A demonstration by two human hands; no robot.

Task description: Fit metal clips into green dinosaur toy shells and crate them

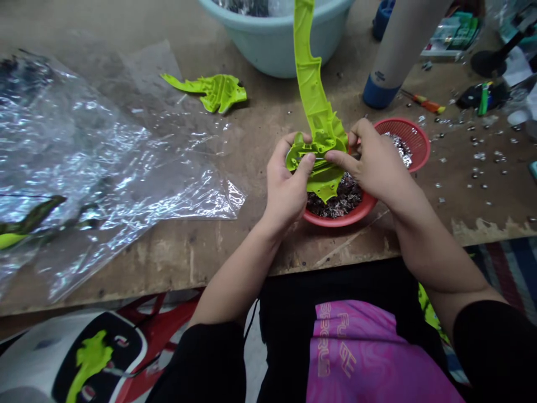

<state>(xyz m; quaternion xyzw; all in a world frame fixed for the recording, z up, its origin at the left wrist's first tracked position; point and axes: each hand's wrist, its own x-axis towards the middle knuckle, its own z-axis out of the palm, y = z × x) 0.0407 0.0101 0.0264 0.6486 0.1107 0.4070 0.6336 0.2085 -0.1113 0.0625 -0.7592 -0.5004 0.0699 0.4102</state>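
Both hands grip a long lime-green plastic toy blade part (312, 95) at its wide base, held upright above a red bowl (361, 210) of small dark and shiny pieces. My left hand (287, 182) pinches the base from the left, thumb on top. From the right, my right hand (375, 162) presses its fingers against the same base. A second lime-green part (213, 90) lies flat on the table further back to the left.
A pale blue basin (272, 33) stands at the back. A red mesh basket (409, 140) sits behind the bowl. Crumpled clear plastic sheeting (84, 168) covers the table's left. A grey tube with a blue cap (392, 56), a screwdriver (423, 102) and scattered small metal bits lie right.
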